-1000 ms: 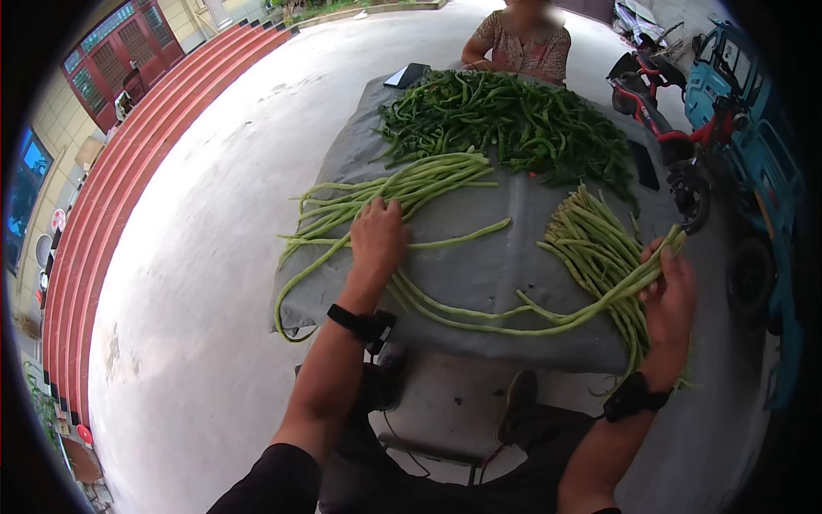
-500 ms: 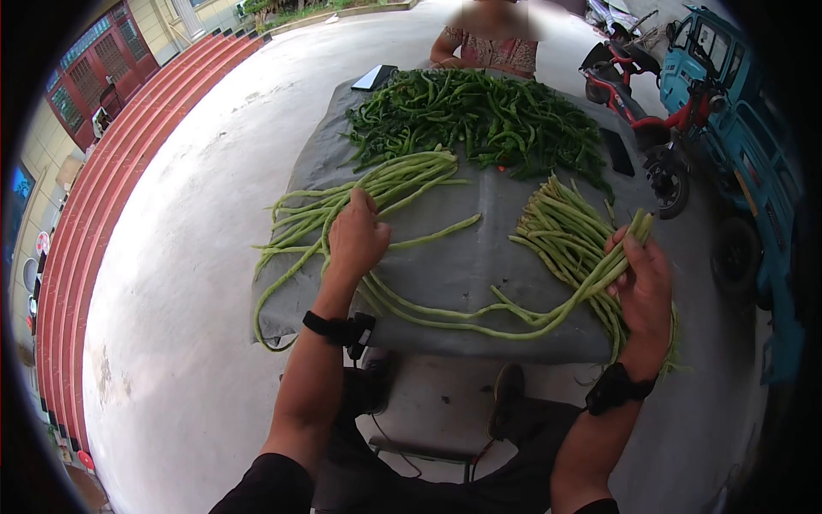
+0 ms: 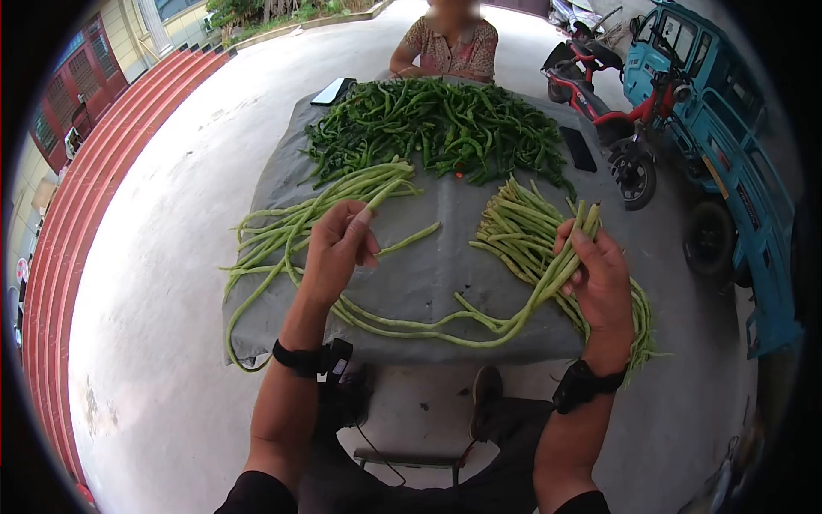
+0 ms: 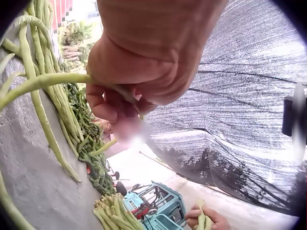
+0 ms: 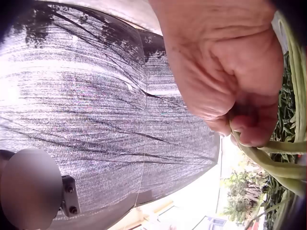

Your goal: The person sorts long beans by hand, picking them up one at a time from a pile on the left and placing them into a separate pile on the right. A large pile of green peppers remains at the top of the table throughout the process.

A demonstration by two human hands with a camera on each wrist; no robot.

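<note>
My left hand [image 3: 336,248] pinches one long green bean [image 3: 384,195] near its end, the tip poking up past the thumb. In the left wrist view that bean [image 4: 53,80] bends away from my fingers toward the loose pile. Under and beyond this hand lies the pile of long beans [image 3: 282,210] on the grey cloth. My right hand [image 3: 604,283] grips several long beans [image 3: 561,267], their ends held upright above the thumb and their tails trailing left across the cloth. A thick bundle of beans [image 3: 514,218] lies behind and beside the right hand.
A broad heap of green chili peppers [image 3: 437,128] covers the far part of the cloth-topped table [image 3: 428,274]. One phone [image 3: 332,92] lies at the far left corner, another [image 3: 578,149] at right. A person [image 3: 447,43] sits opposite. A red scooter [image 3: 612,107] and blue vehicle [image 3: 719,128] stand at right.
My left hand has lifted from the left pile with a bean in its pinch, turning so the thumb shows. The right hand still holds its beans. The head view has shifted right.
</note>
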